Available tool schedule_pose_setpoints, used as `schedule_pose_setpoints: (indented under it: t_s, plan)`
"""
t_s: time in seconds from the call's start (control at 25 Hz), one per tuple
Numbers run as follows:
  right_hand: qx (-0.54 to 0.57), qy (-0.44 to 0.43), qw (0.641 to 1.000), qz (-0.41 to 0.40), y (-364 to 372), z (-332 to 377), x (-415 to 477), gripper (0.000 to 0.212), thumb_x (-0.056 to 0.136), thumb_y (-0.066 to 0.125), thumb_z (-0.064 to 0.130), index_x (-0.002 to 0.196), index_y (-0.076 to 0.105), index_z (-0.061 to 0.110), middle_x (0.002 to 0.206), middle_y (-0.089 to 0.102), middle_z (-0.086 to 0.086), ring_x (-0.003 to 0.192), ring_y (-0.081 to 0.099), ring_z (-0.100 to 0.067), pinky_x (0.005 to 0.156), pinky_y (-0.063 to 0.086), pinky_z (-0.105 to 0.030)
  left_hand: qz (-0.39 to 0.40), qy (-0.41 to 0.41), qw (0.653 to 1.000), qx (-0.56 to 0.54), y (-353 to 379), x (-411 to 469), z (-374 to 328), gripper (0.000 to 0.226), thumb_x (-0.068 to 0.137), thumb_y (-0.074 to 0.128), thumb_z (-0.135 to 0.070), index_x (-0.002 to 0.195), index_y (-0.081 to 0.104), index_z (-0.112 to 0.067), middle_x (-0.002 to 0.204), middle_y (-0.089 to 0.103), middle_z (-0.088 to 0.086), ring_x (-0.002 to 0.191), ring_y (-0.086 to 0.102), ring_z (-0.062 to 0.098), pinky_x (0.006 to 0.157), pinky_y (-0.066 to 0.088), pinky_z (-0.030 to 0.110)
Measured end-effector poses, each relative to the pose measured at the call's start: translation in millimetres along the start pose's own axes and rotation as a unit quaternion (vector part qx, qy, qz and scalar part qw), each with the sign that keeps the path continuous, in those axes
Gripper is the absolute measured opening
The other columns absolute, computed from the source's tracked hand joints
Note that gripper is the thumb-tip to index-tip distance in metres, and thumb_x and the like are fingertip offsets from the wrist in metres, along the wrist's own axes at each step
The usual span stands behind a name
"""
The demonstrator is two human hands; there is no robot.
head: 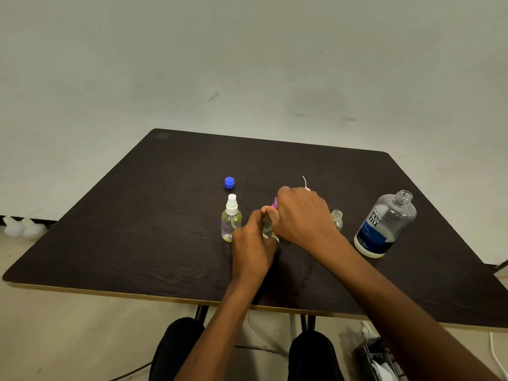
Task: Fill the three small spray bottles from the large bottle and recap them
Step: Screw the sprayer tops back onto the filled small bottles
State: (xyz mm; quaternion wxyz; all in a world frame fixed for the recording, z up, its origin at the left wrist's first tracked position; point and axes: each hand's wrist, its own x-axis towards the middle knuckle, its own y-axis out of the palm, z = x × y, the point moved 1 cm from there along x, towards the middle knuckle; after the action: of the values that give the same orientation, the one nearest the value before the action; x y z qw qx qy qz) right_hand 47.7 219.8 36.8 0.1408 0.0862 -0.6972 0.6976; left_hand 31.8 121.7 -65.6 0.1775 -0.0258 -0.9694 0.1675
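A small clear spray bottle (267, 228) stands mid-table, mostly hidden by my hands. My left hand (254, 243) grips its body. My right hand (301, 215) curls over its purple spray cap (275, 202) from above. To the left stands a small bottle with a white spray cap (231, 219), holding yellowish liquid. An uncapped small bottle (337, 220) stands just right of my right hand. The large clear bottle (384, 225) with a blue label stands open at the right. Its blue cap (229, 182) lies behind the white-capped bottle. A spray head with a white dip tube (305, 183) pokes out behind my right hand.
The dark table (137, 229) stands against a pale wall. Its front edge runs just above my knees. White objects (22, 228) lie on the floor at the left, and cables and a dark crate (382, 358) sit under the table's right side.
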Motion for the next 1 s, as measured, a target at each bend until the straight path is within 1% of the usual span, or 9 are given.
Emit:
schedule_pose_setpoints:
  t_s: [0.12,0.24,0.36,0.44,0.52,0.64,0.72,0.84,1.0]
  plan:
    - [0.014,-0.015,1.000,0.010,0,-1,2,0.033,0.091,0.052,0.047,0.087,0.054,0.015,0.082,0.058,-0.002,0.072,0.055,-0.020,0.062,0.044,-0.032,-0.009,0.011,1.000,0.003,0,-1,-2,0.043,0.076,0.074,-0.001,0.115,0.063,-0.017,0.091,0.073,-0.003,0.079,0.068,0.005,0.073,0.060,0.035]
    - [0.043,-0.004,0.999,0.014,-6,-8,2,0.051,0.086,0.047,0.066,0.081,0.054,0.016,0.078,0.056,0.001,0.069,0.053,-0.016,0.062,0.046,-0.032,-0.020,0.029,0.999,0.010,-3,-4,-11,0.042,0.078,0.078,-0.009,0.117,0.063,-0.014,0.084,0.067,-0.010,0.070,0.062,-0.002,0.067,0.055,0.027]
    - [0.060,0.025,0.998,-0.022,-27,-16,2,0.068,0.080,0.034,0.081,0.081,0.058,0.017,0.072,0.058,0.003,0.064,0.056,-0.013,0.061,0.053,-0.034,-0.002,0.003,1.000,0.015,-5,-10,-17,0.076,0.075,0.085,-0.036,0.140,0.052,-0.017,0.108,0.068,-0.007,0.093,0.065,0.005,0.079,0.049,0.014]
    - [0.074,0.041,0.995,-0.049,-47,-27,3,0.072,0.082,0.027,0.081,0.078,0.061,0.018,0.067,0.060,0.002,0.062,0.057,-0.014,0.062,0.053,-0.035,0.009,-0.041,0.999,0.028,-6,-21,-21,0.092,0.072,0.083,-0.048,0.149,0.041,-0.018,0.122,0.067,0.003,0.107,0.066,0.020,0.091,0.051,0.023]
    - [0.085,0.050,0.993,-0.070,-68,-38,4,0.071,0.085,0.023,0.078,0.072,0.062,0.020,0.063,0.061,0.003,0.061,0.058,-0.015,0.061,0.050,-0.032,-0.026,-0.022,0.998,0.045,-6,-41,-26,0.089,0.075,0.080,-0.048,0.148,0.041,-0.017,0.128,0.066,0.013,0.118,0.063,0.030,0.097,0.053,0.037]
    - [0.088,0.057,0.990,-0.097,-91,-57,7,0.065,0.090,0.029,0.070,0.071,0.064,0.019,0.063,0.062,0.002,0.062,0.057,-0.013,0.057,0.041,-0.027,-0.071,0.095,0.991,0.055,0,-67,-44,0.067,0.083,0.078,-0.037,0.141,0.052,-0.015,0.130,0.066,0.005,0.116,0.065,0.016,0.094,0.055,0.031]
    - [0.086,0.055,0.990,-0.095,-97,-66,11,0.057,0.090,0.036,0.066,0.077,0.067,0.020,0.070,0.065,0.003,0.068,0.059,-0.013,0.060,0.044,-0.027,-0.045,0.146,0.987,0.043,11,-67,-58,0.061,0.084,0.078,-0.032,0.138,0.056,-0.014,0.128,0.067,0.002,0.106,0.068,0.014,0.092,0.054,0.022]
    - [0.074,0.047,0.993,-0.076,-98,-79,17,0.050,0.091,0.043,0.061,0.081,0.069,0.020,0.076,0.067,0.003,0.071,0.059,-0.012,0.060,0.041,-0.026,0.058,0.090,0.994,0.013,37,-51,-73,0.073,0.082,0.078,-0.039,0.145,0.046,-0.018,0.142,0.056,-0.002,0.126,0.054,0.006,0.100,0.033,0.002]
    - [0.087,0.044,0.994,-0.046,-87,-91,18,0.042,0.090,0.050,0.055,0.085,0.071,0.019,0.078,0.069,0.004,0.073,0.062,-0.012,0.062,0.045,-0.026,0.140,-0.032,0.990,0.001,69,-27,-69,0.086,0.079,0.080,-0.042,0.150,0.037,-0.019,0.152,0.046,-0.003,0.139,0.044,0.014,0.109,0.036,0.023]
